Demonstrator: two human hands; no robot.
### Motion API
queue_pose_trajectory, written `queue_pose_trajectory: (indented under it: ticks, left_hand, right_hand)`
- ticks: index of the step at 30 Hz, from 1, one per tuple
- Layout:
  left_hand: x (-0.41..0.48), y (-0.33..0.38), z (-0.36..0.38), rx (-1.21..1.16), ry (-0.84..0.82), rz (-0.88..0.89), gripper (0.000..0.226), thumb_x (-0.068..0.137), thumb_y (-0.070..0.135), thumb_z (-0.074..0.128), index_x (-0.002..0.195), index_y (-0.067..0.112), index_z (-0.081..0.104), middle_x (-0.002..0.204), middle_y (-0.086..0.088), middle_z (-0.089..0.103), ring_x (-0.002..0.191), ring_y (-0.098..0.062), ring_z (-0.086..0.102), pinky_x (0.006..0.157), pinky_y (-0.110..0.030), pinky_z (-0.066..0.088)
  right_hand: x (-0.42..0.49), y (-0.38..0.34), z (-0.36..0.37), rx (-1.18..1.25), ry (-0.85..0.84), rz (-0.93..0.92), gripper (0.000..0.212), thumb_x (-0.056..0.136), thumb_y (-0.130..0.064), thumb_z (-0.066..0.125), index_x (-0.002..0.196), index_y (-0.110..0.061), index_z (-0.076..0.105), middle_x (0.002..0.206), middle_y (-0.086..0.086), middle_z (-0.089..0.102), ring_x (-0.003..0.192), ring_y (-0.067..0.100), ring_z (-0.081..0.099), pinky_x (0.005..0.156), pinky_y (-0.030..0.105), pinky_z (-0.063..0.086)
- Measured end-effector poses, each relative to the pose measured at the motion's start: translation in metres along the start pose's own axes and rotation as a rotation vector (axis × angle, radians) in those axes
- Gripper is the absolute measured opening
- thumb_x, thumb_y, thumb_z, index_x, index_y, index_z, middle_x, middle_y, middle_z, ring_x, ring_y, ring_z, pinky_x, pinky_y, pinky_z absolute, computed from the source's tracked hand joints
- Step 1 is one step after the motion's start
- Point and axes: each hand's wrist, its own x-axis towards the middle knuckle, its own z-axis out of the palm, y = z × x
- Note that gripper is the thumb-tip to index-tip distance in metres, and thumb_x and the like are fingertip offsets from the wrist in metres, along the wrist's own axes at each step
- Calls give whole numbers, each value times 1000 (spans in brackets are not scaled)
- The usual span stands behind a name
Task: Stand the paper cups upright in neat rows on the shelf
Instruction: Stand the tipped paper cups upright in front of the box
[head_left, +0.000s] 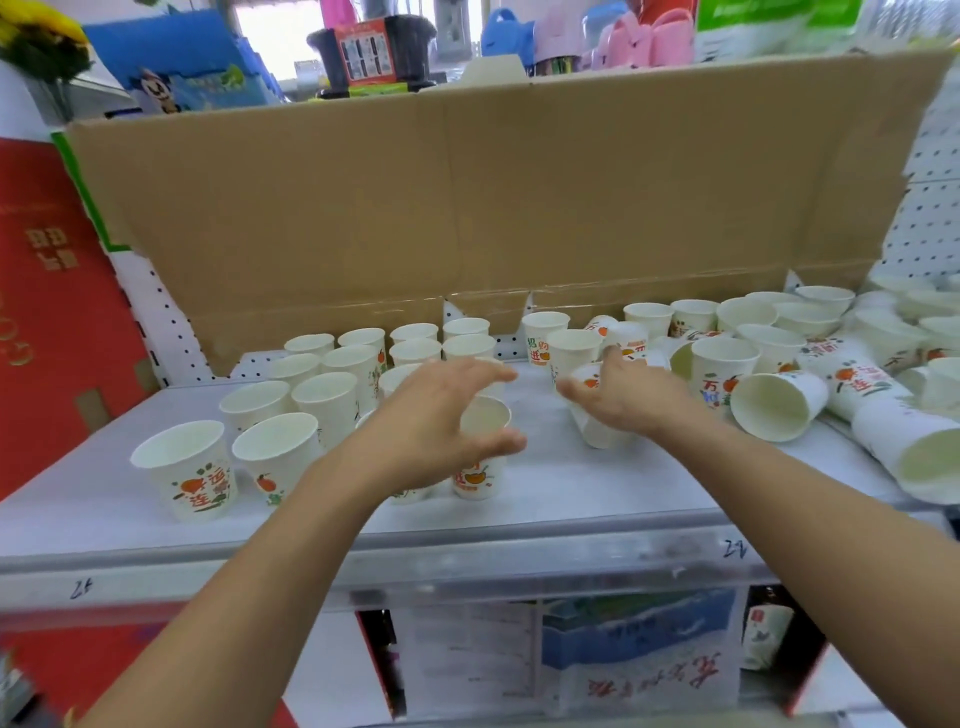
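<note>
Matt paper cups (183, 470), smooth white shelf (597, 483), brown cardboard (467, 208)

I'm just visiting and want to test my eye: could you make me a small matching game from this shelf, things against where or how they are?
Things:
1. front-left cup
2. tipped cup
3. cardboard sheet
4. left hand

States:
A. lying on its side, mouth toward the camera
B. standing along the back of the shelf
C. upright at the shelf's front left
D. open, around an upright cup

Pairs: 1-C, 2-A, 3-B, 4-D

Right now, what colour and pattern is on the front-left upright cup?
The front-left cup is white, printed with orange fruit, green leaves and red characters; the head view shows it.
</note>
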Motion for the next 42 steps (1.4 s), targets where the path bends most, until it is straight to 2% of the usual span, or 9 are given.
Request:
queue_pose_trajectory:
  ticks: [4, 9, 11, 15, 20, 24, 28, 36, 42]
  left_hand:
    - [4, -11, 7, 63, -102, -32, 61, 84, 56, 62, 139, 38, 43, 145, 13, 42, 131, -7, 36, 106, -25, 27]
    - [1, -17, 10, 86, -74, -24, 59, 83, 58, 61, 136, 38, 44, 138, 14, 47, 126, -9, 42, 106, -33, 33]
    - [0, -18, 9, 106, -77, -9, 60, 82, 60, 59, 136, 40, 43, 137, 15, 47, 125, -10, 42, 106, -34, 33]
    - [-1, -19, 3, 121, -121, 27, 66, 80, 68, 55, 139, 43, 37, 141, 19, 42, 129, -8, 37, 108, -34, 33]
    - [10, -15, -23, 4, -139, 63, 66, 77, 71, 52, 137, 46, 39, 140, 28, 39, 124, 7, 36, 97, -20, 37]
    - [54, -9, -37, -86, -151, 91, 53, 84, 58, 56, 133, 40, 49, 124, 26, 49, 99, 14, 49, 77, -10, 41]
    - [129, -17, -22, -18, -162, 109, 37, 93, 40, 58, 128, 26, 59, 120, 12, 62, 111, -5, 56, 95, -26, 44]
    - [241, -41, 40, 366, -268, 33, 35, 91, 24, 61, 126, 26, 60, 121, 5, 64, 109, -20, 60, 89, -35, 50]
    - [245, -56, 44, 508, -149, 94, 19, 88, 32, 64, 107, 31, 69, 107, 6, 68, 100, -19, 61, 75, -27, 37]
  right_hand:
    - [-8, 4, 2, 187, -39, -99, 58, 85, -50, 55, 131, -21, 36, 117, 4, 59, 105, 26, 57, 84, 38, 49]
    - [-47, 5, -1, 683, -10, -314, 38, 76, -34, 74, 100, -24, 46, 91, -3, 58, 73, 6, 55, 55, 19, 47]
    - [-60, 4, -1, 736, -15, -378, 39, 74, -33, 78, 95, -24, 46, 94, -4, 57, 77, 9, 56, 63, 22, 51]
    - [-71, 2, 5, 706, -30, -423, 50, 67, -40, 81, 97, -31, 42, 103, -12, 54, 92, 17, 56, 80, 34, 54]
    - [-67, 13, 0, 624, -136, -443, 89, 61, -66, 75, 134, -47, 28, 120, -23, 45, 110, -1, 50, 91, 21, 47]
    - [-38, 36, -31, 592, 22, -431, 60, 74, -71, 58, 123, -37, 54, 115, -21, 56, 105, -9, 52, 84, 18, 47]
    - [29, 52, -56, 405, 115, -433, 24, 86, -34, 66, 108, -23, 65, 106, -10, 64, 100, 9, 59, 83, 29, 51]
    - [117, 18, -35, 46, -197, -503, 80, 69, -63, 68, 138, -34, 41, 131, -9, 55, 112, 17, 52, 89, 29, 44]
    - [147, 16, -18, -29, -190, -518, 68, 66, -60, 70, 125, -34, 50, 120, -9, 59, 103, 18, 55, 84, 34, 48]
